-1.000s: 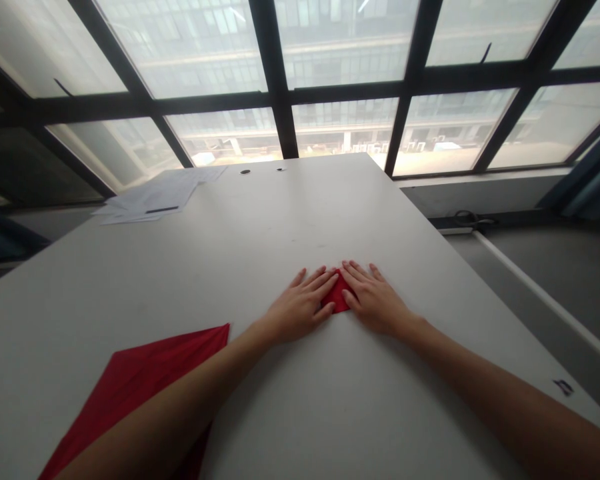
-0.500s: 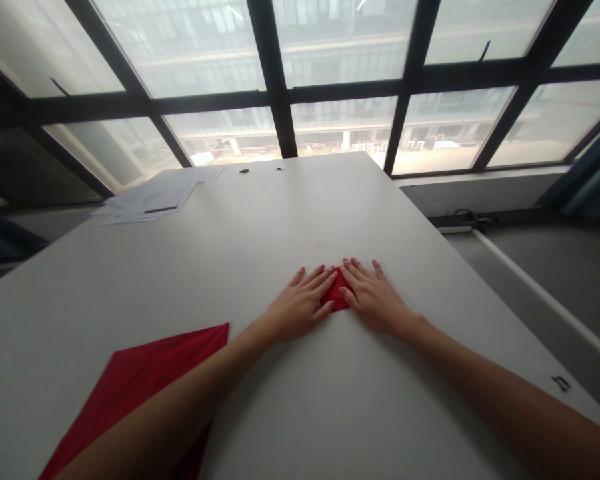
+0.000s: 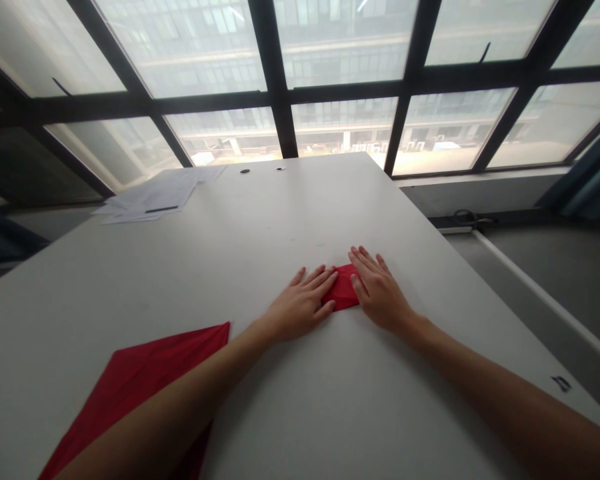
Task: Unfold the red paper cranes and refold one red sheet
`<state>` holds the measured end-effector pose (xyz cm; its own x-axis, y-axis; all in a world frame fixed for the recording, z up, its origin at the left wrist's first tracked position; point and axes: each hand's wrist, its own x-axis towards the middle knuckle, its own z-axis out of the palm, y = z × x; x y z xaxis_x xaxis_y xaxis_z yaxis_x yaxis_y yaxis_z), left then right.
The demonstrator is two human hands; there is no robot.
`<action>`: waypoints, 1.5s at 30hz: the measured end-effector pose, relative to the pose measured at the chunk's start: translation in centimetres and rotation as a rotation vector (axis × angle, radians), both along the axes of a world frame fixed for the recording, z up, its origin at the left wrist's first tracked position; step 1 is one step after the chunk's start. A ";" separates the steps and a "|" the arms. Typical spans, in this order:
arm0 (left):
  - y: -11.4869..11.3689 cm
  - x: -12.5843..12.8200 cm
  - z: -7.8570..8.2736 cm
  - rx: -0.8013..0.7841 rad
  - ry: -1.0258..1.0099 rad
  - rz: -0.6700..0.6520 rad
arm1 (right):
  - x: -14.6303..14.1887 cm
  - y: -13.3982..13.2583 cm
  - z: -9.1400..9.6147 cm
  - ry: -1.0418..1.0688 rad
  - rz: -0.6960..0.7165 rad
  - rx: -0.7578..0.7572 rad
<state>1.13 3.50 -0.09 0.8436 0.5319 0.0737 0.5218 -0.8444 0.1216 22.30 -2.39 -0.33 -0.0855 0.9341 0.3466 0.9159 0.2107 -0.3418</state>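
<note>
Partly beneath left grip (image 3: 299, 307), red cloth (image 3: 345, 291)

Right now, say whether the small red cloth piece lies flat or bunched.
Flat: the small red cloth piece shows straight edges between left hand and right hand.

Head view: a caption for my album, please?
Left hand and right hand at a small red cloth, white table beneath, windows beyond.

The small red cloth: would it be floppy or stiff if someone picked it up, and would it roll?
The small red cloth would probably be floppy, as faint creases show on it. It looks thin against the table, so it's likely light. Lying flat, it would more likely slide or bunch than roll.
</note>
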 end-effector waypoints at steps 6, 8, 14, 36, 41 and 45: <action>-0.1 0.1 0.0 0.002 -0.006 0.006 | -0.8 -0.3 -0.3 -0.096 0.168 -0.150; -0.1 0.2 0.1 0.000 -0.007 0.006 | -0.9 -0.3 -0.4 -0.113 0.160 -0.175; -0.1 0.1 0.0 -0.010 -0.008 0.012 | -0.9 -0.3 -0.2 -0.115 0.141 -0.183; 0.0 0.0 -0.1 0.005 -0.008 0.009 | -1.1 -0.4 -0.4 -0.128 0.041 -0.169; 0.1 0.0 0.0 -0.009 0.006 0.007 | -0.5 -0.2 -0.8 -0.117 -0.214 -0.140; 0.1 -0.1 0.0 -0.010 0.005 0.003 | -0.3 0.0 -0.4 -0.082 -0.185 -0.077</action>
<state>1.08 3.59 -0.13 0.8422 0.5355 0.0636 0.5253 -0.8413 0.1277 21.97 -2.43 -0.72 0.0650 0.9599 0.2727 0.9618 0.0125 -0.2734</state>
